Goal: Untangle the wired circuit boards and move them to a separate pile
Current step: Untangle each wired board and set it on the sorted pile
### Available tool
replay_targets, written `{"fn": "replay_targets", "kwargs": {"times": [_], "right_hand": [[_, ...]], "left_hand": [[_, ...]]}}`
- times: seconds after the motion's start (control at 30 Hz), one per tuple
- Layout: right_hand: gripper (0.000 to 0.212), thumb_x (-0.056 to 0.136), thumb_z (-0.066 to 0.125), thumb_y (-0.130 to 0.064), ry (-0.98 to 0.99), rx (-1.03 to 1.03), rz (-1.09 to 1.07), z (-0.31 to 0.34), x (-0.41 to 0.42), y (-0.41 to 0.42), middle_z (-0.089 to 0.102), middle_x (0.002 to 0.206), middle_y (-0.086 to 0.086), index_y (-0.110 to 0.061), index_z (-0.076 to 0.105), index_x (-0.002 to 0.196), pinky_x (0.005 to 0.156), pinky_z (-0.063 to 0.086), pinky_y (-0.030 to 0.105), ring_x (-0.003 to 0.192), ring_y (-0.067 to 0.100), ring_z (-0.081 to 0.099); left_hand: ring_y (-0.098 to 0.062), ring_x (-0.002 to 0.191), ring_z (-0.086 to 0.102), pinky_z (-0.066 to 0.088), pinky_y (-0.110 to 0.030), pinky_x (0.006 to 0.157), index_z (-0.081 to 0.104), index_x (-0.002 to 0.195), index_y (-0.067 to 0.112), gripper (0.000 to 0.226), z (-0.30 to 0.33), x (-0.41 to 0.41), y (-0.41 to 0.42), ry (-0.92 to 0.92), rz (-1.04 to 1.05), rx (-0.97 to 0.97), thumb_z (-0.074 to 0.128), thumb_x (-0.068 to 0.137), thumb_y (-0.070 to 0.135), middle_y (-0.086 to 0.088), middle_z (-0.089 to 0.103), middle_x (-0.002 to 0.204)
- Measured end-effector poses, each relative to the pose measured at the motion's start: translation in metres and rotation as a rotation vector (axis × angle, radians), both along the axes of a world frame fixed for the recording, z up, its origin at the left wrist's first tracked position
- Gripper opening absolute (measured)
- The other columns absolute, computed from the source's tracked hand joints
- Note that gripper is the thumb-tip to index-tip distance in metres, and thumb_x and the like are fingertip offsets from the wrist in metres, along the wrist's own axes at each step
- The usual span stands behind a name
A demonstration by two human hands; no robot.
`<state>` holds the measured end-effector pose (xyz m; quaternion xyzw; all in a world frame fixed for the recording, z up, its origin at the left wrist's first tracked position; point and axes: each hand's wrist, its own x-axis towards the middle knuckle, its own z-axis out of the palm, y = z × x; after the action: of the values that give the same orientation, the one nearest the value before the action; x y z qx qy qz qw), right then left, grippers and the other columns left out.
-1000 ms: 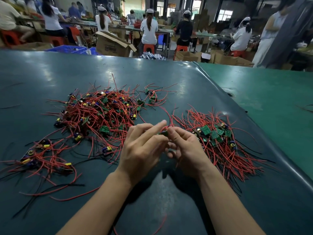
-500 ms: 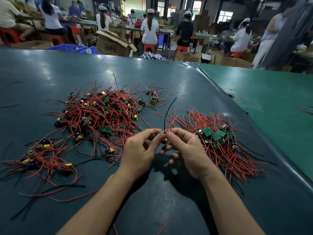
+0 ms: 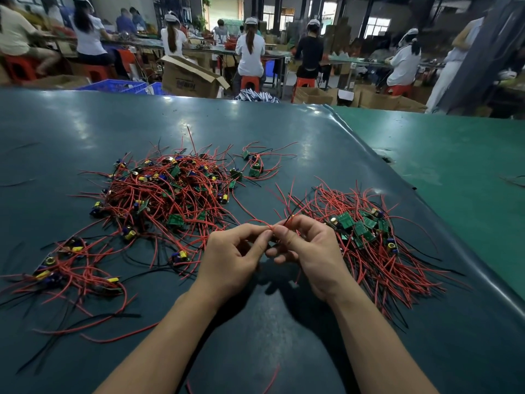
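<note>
Both your hands, left and right, pinch one limp red wire; it's light, so grip near its board.

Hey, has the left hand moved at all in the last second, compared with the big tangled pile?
Yes. The left hand has drawn back toward the person, away from the big tangled pile, and now pinches a red wire.
</note>
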<state>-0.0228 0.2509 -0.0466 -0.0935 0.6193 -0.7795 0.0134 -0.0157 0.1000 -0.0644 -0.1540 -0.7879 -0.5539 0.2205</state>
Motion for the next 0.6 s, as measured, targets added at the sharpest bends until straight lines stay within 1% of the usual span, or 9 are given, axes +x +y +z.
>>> {"fn": "replay_targets", "kwargs": {"times": [0.1,0.17,0.27,0.37,0.43,0.5,0.53,0.6], "right_hand": [[0.008,0.091,0.063,-0.003,0.007,0.009,-0.028,0.0,0.002,-0.003,0.072,0.078,0.007,-0.007,0.067,0.086,0.049,0.053,0.021,0.061,0.019,0.069],[0.007,0.092,0.062,-0.004,0.021,0.021,-0.052,0.0,0.002,-0.005,0.073,0.081,0.005,-0.006,0.068,0.089,0.05,0.053,0.021,0.063,0.019,0.07],[0.007,0.092,0.063,-0.006,0.02,0.034,-0.089,0.002,0.002,-0.008,0.074,0.08,0.005,-0.003,0.069,0.091,0.051,0.053,0.022,0.066,0.019,0.071],[0.011,0.092,0.062,-0.004,-0.03,-0.025,-0.126,0.003,0.002,-0.011,0.073,0.075,0.006,-0.006,0.07,0.085,0.05,0.053,0.022,0.065,0.018,0.07],[0.013,0.092,0.061,-0.001,-0.049,-0.083,-0.162,0.004,0.002,-0.013,0.069,0.073,0.006,-0.007,0.066,0.082,0.051,0.053,0.022,0.063,0.017,0.068],[0.013,0.092,0.058,0.003,-0.083,-0.172,-0.178,0.006,0.002,-0.013,0.064,0.071,0.007,-0.007,0.06,0.084,0.049,0.053,0.023,0.058,0.018,0.065],[0.014,0.092,0.057,0.005,-0.117,-0.224,-0.173,0.008,0.001,-0.012,0.063,0.071,0.007,-0.007,0.057,0.084,0.047,0.052,0.023,0.055,0.019,0.063],[0.016,0.09,0.054,0.006,-0.19,-0.284,-0.155,0.01,0.0,-0.01,0.063,0.07,0.007,-0.009,0.054,0.084,0.043,0.05,0.023,0.051,0.019,0.06]], "left_hand": [[-0.002,0.056,0.062,0.049,-0.02,0.053,0.077,0.094,0.017,0.014,0.0,0.0,0.0,0.103,0.096,-0.067,0.066,0.088,0.023,0.013,0.072,0.074],[-0.005,0.058,0.063,0.051,-0.027,0.055,0.076,0.093,0.019,0.014,0.001,0.001,0.001,0.161,0.17,-0.113,0.064,0.088,0.025,0.013,0.071,0.075],[-0.006,0.055,0.061,0.051,-0.03,0.053,0.074,0.091,0.02,0.015,0.001,0.002,0.001,0.212,0.254,-0.118,0.062,0.091,0.028,0.014,0.069,0.072],[-0.004,0.052,0.059,0.05,-0.026,0.051,0.071,0.091,0.02,0.02,0.002,0.001,0.001,0.199,0.308,-0.051,0.058,0.091,0.035,0.012,0.066,0.067],[-0.004,0.053,0.059,0.048,-0.022,0.051,0.068,0.09,0.024,0.013,0.002,0.002,0.004,0.142,0.286,0.007,0.06,0.089,0.035,0.013,0.065,0.065],[-0.006,0.053,0.059,0.048,-0.02,0.052,0.065,0.091,0.029,0.006,0.003,0.002,0.007,0.116,0.234,0.058,0.062,0.087,0.029,0.015,0.067,0.071],[-0.006,0.051,0.058,0.048,-0.019,0.052,0.064,0.092,0.03,0.007,0.003,0.003,0.008,0.132,0.222,0.064,0.062,0.086,0.028,0.016,0.068,0.072],[-0.004,0.045,0.052,0.045,-0.018,0.048,0.068,0.093,0.027,0.009,0.003,0.003,0.008,0.222,0.223,0.011,0.064,0.085,0.029,0.015,0.063,0.063]]}}
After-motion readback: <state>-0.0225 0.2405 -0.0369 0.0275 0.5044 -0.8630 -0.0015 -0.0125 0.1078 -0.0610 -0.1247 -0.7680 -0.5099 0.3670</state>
